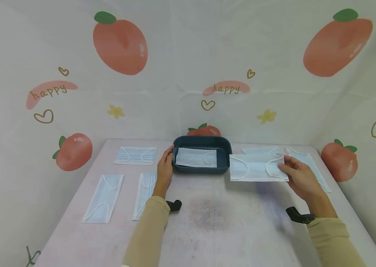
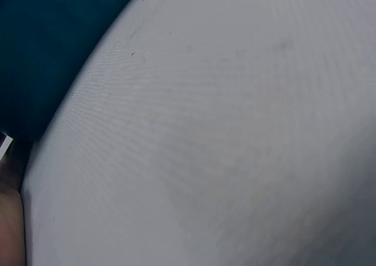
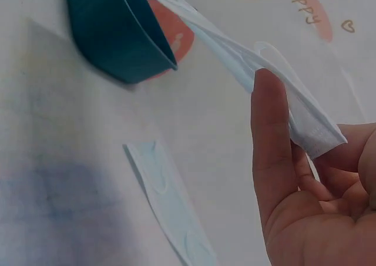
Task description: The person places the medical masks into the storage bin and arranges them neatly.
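A dark teal tray [image 1: 202, 140] stands at the middle back of the table with one light blue face mask [image 1: 196, 157] lying flat inside. My left hand [image 1: 166, 160] lies against the tray's left wall, thumb up by the rim. The left wrist view shows only a corner of the tray [image 2: 41, 54] and bare table [image 2: 223, 131]. My right hand [image 1: 291, 170] pinches the right end of a second face mask [image 1: 256, 167], held level in the air just right of the tray. In the right wrist view the thumb and fingers of my right hand [image 3: 305, 125] clamp that mask [image 3: 276, 84] near the tray [image 3: 117, 37].
Three masks lie flat on the left of the table [image 1: 136, 155] [image 1: 103, 198] [image 1: 144, 193]. Two more masks [image 1: 261, 150] [image 1: 309, 165] lie at the right back, one of them seen below my hand [image 3: 167, 207]. Fabric walls printed with peaches close in three sides.
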`<state>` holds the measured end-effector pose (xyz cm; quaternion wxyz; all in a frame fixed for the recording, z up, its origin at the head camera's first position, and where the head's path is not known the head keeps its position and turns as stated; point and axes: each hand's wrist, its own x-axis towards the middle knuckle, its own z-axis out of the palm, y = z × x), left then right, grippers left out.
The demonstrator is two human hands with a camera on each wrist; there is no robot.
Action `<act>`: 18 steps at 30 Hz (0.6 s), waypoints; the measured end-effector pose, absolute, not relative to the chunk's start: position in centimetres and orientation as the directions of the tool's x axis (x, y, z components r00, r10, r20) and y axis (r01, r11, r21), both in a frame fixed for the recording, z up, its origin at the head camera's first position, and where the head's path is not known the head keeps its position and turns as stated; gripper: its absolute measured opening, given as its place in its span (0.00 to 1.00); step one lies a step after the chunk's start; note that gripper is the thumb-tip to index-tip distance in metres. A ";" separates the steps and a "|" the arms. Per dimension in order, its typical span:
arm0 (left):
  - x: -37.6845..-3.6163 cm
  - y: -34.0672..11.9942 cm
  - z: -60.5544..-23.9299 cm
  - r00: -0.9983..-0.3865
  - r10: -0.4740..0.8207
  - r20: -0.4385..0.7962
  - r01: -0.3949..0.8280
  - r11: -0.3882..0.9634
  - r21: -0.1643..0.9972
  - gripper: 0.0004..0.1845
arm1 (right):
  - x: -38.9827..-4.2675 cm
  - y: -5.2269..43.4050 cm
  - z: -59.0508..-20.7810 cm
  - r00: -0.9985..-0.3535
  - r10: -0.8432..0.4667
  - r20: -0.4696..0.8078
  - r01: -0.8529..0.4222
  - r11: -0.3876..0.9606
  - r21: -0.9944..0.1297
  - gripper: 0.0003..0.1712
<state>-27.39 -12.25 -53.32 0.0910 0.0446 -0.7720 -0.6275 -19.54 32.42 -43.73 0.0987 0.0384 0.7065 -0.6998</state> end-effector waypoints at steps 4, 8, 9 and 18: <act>-27.4 -12.3 -53.3 -0.980 -0.180 0.086 0.048 0.206 0.977 0.22 | -19.9 31.8 -43.4 -0.980 -0.099 -0.173 0.176 -0.022 -0.984 0.48; -27.3 -12.3 -53.3 -0.979 -0.191 0.073 0.032 0.206 0.978 0.22 | -20.4 31.2 -43.1 -0.980 -0.115 -0.164 0.173 -0.065 -0.983 0.48; -27.2 -12.4 -53.3 -0.979 -0.192 0.070 0.029 0.206 0.978 0.22 | -20.6 31.0 -43.0 -0.979 -0.117 -0.164 0.174 -0.082 -0.981 0.47; -27.5 -12.4 -53.6 -0.979 -0.189 0.079 0.040 0.200 0.979 0.21 | -21.5 29.7 -42.0 -0.976 -0.138 -0.169 0.196 -0.218 -0.956 0.47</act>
